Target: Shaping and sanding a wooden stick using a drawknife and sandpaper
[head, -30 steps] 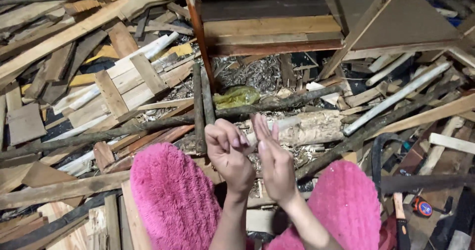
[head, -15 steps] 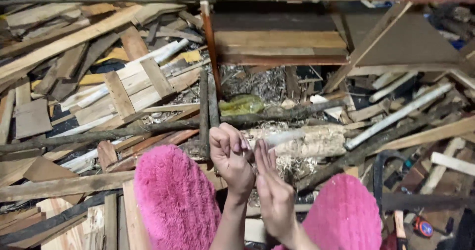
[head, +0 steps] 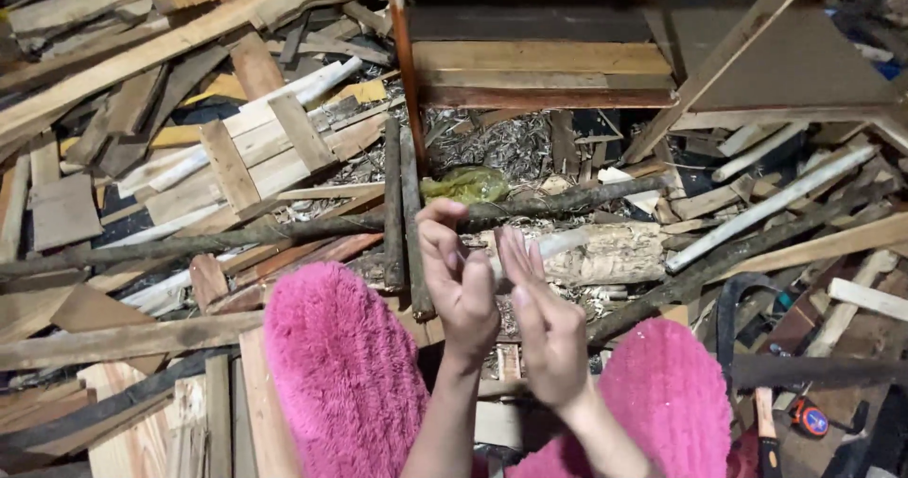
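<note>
Head view: my left hand pinches nothing I can make out; my right hand is released, fingers straight. Both hover above the pale log. Next move likely calls for gripping it.

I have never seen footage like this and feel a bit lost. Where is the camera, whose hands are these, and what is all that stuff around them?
There is no machine here. The camera sits on a person's head and looks down, so you see what that person sees: their own two bare hands raised in front of them. The left hand has its fingers curled, thumb and fingertips nearly pinched. The right hand is flatter, palm turned toward the left one. I cannot make out anything held in either hand. The two fuzzy pink shapes below are on the person's knees. Beyond the hands lies a heap of scrap wood: planks, dark branches, and a pale, rough log. Near the log there is a small greenish lump and some wood shavings.
</note>
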